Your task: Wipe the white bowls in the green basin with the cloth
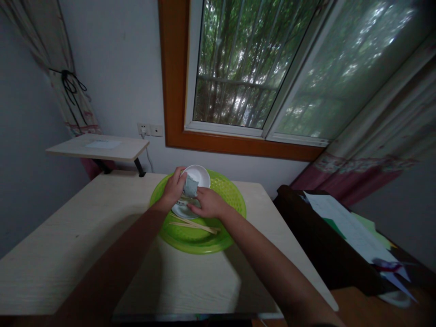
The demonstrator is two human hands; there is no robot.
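Observation:
A white bowl [201, 174] is tilted above the green plastic basket, its inside facing me. My left hand [175, 185] is closed at the bowl's left side, its fingertips beside a crumpled grey-green cloth [190, 186]. From the right, my right hand [210, 203] reaches to the cloth's lower edge, fingers bent; its exact grip is partly hidden. Under the hands, a patterned white bowl [181, 202] shows in part, and a white plate [184, 212] lies below it. Light wooden chopsticks [194, 225] lie crossed in the green basket [200, 249] nearer to me.
The basket stands on a pale wooden table [102, 218] near the wall. At the back left is a small raised shelf [98, 147] with a paper on it. A dark brown piece of furniture [316, 240] bearing papers [347, 225] stands right of the table.

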